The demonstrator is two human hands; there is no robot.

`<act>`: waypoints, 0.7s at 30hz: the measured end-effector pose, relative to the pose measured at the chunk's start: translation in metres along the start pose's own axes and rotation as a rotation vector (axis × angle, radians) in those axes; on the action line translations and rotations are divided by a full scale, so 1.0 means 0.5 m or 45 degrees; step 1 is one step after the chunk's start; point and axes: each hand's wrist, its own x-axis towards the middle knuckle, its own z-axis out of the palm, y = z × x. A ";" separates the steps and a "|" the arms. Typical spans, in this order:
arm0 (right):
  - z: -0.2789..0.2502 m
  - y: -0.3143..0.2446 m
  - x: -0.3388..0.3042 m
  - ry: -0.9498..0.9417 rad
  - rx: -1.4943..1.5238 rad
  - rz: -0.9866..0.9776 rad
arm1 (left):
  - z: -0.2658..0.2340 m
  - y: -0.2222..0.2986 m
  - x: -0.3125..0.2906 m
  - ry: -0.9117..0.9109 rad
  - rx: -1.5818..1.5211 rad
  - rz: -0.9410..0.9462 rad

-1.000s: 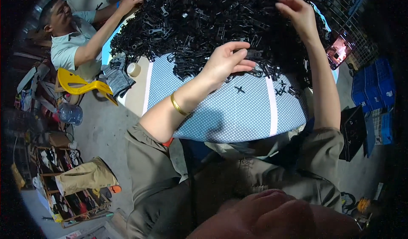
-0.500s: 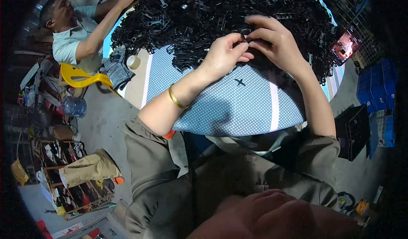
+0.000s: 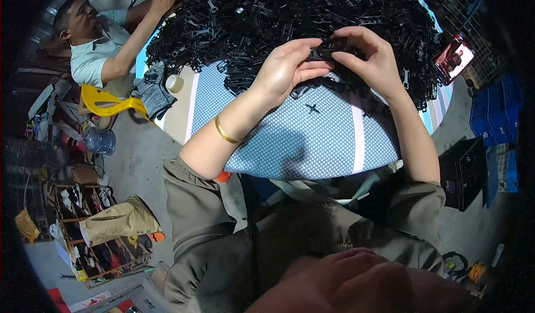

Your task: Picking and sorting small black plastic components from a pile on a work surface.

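A large heap of small black plastic parts (image 3: 251, 23) covers the far side of the table. At the heap's near edge, my left hand (image 3: 283, 71) has its thumb and fingers around some dark parts. Facing it, my right hand (image 3: 372, 62) curls its thumb and fingers around a black plastic part (image 3: 327, 51) between the two hands. Its exact shape blurs into the heap behind. A small black cross-shaped piece (image 3: 312, 108) lies alone on the blue dotted tablecloth (image 3: 290, 140), close to me.
A tape roll (image 3: 174, 83) and a grey cloth (image 3: 155, 93) lie at the table's left edge, near a yellow chair (image 3: 106, 104). Another person (image 3: 95, 45) sits at the far left, hands at the heap. At right are a lit phone (image 3: 455, 58) and blue crates (image 3: 495, 112).
My fingertips have parted from a close pinch into a wider hold, with dark parts now showing between them. My right hand has come slightly lower. The other person's hand shifted slightly left.
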 end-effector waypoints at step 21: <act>0.017 -0.014 -0.003 0.157 0.081 0.458 | 0.002 -0.037 0.010 0.120 0.202 0.125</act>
